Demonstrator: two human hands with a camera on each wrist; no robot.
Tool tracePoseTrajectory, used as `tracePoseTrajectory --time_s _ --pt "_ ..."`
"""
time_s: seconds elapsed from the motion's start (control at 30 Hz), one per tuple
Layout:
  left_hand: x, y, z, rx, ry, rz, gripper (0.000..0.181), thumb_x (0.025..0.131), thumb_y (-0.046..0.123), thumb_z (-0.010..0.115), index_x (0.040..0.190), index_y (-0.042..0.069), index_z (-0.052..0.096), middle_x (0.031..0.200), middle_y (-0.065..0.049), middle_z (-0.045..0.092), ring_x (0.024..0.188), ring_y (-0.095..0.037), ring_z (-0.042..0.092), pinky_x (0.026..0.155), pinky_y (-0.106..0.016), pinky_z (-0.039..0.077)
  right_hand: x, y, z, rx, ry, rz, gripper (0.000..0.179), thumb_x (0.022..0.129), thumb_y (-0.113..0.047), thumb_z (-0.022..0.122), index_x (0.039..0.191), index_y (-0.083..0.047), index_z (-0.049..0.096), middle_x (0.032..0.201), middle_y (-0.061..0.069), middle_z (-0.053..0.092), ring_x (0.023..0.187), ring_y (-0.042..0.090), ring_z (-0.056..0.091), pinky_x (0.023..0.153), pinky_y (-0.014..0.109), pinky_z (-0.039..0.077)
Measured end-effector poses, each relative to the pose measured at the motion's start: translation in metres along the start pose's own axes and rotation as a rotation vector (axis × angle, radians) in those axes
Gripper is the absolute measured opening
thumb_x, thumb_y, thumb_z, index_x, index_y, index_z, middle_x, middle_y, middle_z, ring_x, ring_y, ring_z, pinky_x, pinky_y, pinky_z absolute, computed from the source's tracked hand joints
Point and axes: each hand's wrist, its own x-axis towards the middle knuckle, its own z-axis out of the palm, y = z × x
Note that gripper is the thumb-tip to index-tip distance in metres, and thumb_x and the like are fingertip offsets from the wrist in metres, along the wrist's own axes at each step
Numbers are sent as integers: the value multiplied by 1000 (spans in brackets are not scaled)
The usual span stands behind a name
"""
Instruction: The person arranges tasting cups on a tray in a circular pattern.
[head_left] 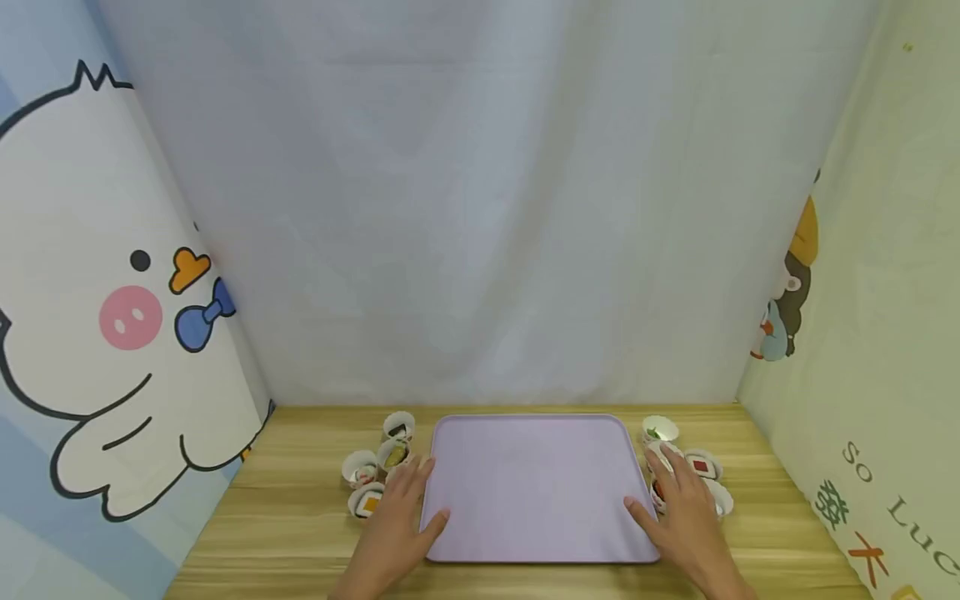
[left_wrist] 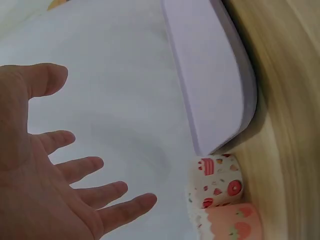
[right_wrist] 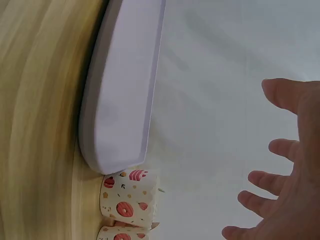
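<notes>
A lilac tray (head_left: 540,492) lies flat on the table between my hands. My left hand (head_left: 399,527), fingers spread, hovers by its left edge and overlaps the nearby cups in the head view. My right hand (head_left: 686,518) is likewise spread at the right edge, in front of part of the right group. Neither hand holds anything. Beside the tray in the left wrist view stand a cream paper cup (left_wrist: 220,181) with cake and donut prints and an orange one (left_wrist: 235,222). The right wrist view has another printed paper cup (right_wrist: 129,197) at the tray's corner.
More small cups stand to the left, one with an orange-topped piece (head_left: 368,503), another with something yellow-green (head_left: 394,456). On the right, one cup holds a red-topped piece (head_left: 701,467), another some green bits (head_left: 656,434). Cloth (head_left: 480,208) hangs behind the wooden table (head_left: 285,517).
</notes>
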Motion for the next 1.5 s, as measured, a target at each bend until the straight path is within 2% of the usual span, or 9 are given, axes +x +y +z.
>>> tracePoseTrajectory --time_s 0.1,0.23,0.33,0.47,0.7,0.9,1.07,1.33,1.5 --pt "-4 -4 0 -110 -13 -51 70 90 37 67 150 16 39 154 -17 39 138 -44 40 102 -64 41 -1 4 -5 -13 38 14 75 73 -27 82 136 -2 52 139 27 48 120 50 48 90 67 39" --pt "-7 -7 0 -245 -48 -139 68 91 35 68 150 19 38 152 -13 44 130 -38 51 98 -59 46 -3 11 -10 5 63 52 77 71 -23 83 137 -1 50 137 28 48 121 50 47 89 67 39" --pt "-10 -11 1 -336 -75 -206 67 91 34 67 149 18 39 152 -15 43 130 -40 51 97 -58 47 -6 19 -12 26 77 73 78 70 -20 84 137 -1 50 137 28 48 121 50 45 90 66 37" --pt "-12 -18 6 -443 -79 -247 67 91 30 68 148 12 40 150 -21 43 132 -44 47 91 -50 54 -8 26 -16 28 100 76 78 67 -17 85 135 1 51 135 30 48 117 52 47 88 67 38" --pt "-14 -31 19 -512 -28 -234 60 87 13 70 140 1 47 138 -29 53 120 -50 55 99 -57 47 -14 39 -21 15 98 118 74 68 -16 83 133 -1 51 136 30 47 118 52 45 87 68 38" --pt "-13 -33 22 -614 -29 -292 55 85 4 70 136 -2 51 134 -30 55 117 -48 58 92 -47 54 -17 47 -25 -15 75 174 75 69 -16 82 134 0 49 137 31 45 118 52 44 86 70 37" --pt "-12 -33 24 -630 -54 -309 51 84 3 69 132 -4 54 132 -29 57 114 -47 60 88 -46 56 -19 52 -28 -25 65 198 76 71 -17 82 136 1 48 137 31 44 120 52 43 89 70 36" --pt "-7 -37 33 -598 -92 -253 56 82 -1 66 134 -12 50 132 -37 53 116 -48 59 89 -43 56 -20 57 -29 -3 103 177 74 68 -14 82 134 1 51 135 31 46 117 53 44 87 68 37" --pt "-3 -40 37 -613 -114 -251 58 81 -4 63 136 -15 46 133 -38 52 117 -48 59 87 -41 57 -21 61 -28 -18 46 224 74 71 -15 82 135 2 49 137 33 43 118 54 43 89 69 36"
